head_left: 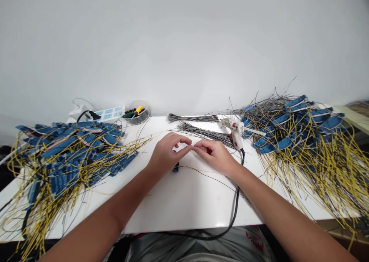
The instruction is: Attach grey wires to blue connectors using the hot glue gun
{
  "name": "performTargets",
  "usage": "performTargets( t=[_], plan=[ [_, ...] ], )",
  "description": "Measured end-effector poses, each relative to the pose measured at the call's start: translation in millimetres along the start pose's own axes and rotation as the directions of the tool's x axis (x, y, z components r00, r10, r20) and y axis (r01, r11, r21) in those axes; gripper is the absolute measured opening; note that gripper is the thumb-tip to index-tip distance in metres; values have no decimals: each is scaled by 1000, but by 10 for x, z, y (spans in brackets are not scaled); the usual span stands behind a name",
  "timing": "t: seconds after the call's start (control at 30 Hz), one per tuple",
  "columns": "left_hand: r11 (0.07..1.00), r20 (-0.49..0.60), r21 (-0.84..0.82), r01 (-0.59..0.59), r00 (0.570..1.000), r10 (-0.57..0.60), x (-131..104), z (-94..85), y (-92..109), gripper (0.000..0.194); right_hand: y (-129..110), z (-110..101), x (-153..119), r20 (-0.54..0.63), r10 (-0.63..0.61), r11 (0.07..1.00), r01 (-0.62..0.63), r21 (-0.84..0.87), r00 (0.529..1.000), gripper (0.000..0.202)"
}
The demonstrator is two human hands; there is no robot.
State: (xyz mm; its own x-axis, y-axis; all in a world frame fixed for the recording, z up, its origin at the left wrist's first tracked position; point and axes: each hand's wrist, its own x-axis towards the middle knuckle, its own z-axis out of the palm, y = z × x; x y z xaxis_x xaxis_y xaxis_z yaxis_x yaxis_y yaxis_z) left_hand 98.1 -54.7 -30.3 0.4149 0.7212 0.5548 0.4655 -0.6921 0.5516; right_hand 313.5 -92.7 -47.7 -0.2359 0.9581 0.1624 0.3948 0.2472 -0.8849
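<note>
My left hand [169, 150] and my right hand [215, 154] meet fingertip to fingertip above the middle of the white table [184, 204]. Both are closed in a pinch; what sits between the fingertips is too small to make out. Beneath my left hand lies a small blue piece [175, 167], partly hidden by the fingers. A thin yellow and dark wire [206, 173] runs from near it to the right, passing under my right forearm. Beyond my right hand a white hot glue gun [236, 137] rests on its side with a glue stick [255, 131] in its back.
Blue pieces with yellow and black wires form a left heap [66, 146] and a right heap [311, 135]. Bundles of dark wires [193, 118] lie at the back. A power strip [109, 113] and a clear tub [144, 114] with tools stand back left. A black cord [236, 204] loops over the front edge.
</note>
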Motion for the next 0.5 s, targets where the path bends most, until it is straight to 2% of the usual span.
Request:
performTargets(
  t=[0.5],
  plan=[
    [1000, -5, -12, -13, 1000, 13, 5, -7, -14, 8, 10, -3, 9, -66, -65, 997, 62, -46, 996, 22]
  ],
)
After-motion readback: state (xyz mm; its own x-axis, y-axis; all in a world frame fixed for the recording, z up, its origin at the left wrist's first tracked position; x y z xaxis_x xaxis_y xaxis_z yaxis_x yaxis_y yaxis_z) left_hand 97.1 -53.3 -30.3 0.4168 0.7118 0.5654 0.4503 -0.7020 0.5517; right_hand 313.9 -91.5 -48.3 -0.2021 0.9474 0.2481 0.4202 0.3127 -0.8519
